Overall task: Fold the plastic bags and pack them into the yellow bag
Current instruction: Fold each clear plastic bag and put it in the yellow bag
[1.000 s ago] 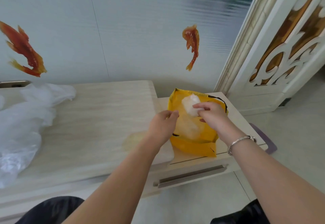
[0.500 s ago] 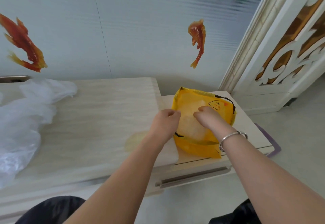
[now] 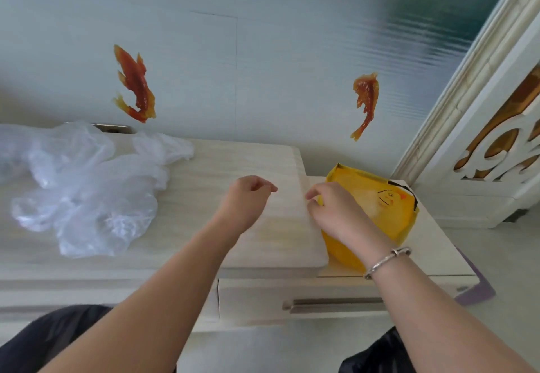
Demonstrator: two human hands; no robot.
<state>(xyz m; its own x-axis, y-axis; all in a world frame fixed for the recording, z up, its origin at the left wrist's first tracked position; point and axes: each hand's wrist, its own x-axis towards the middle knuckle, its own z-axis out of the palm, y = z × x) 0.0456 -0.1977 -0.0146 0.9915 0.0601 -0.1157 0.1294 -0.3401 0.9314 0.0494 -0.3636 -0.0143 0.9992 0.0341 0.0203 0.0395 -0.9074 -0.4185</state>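
Both hands have been drawn back from the mouth of the yellow bag [image 3: 377, 209] since a second ago, when a folded white plastic bag was being pinched over the opening by the right hand; no white bundle is held now, and a pale patch is seen through the bag's upper face. The view has also swung left, so more of the loose plastic bags [image 3: 84, 188] is taken in.

Left hand [image 3: 245, 200]: held above the raised wooden top [image 3: 233, 168], fingers loosely curled toward the palm, nothing gripped. Apart from the yellow bag.

Right hand [image 3: 336, 211]: placed at the left edge of the yellow bag, fingers bent, fingertips at the rim. Whether the rim is pinched or only touched cannot be told. A silver bracelet [image 3: 385, 261] is worn at the wrist.

Yellow bag: lying on the lower side cabinet [image 3: 432, 244], just beside the raised top's right edge, partly hidden by the right hand. A cartoon face is printed on its upper side; a black strap is seen at its right corner.

Loose plastic bags: clear and crumpled, heaped on the left part of the raised top, well apart from both hands.

Two red fish stickers [image 3: 136, 86] are noted on the wall behind. A metal drawer handle [image 3: 333, 304] is seen on the cabinet front.
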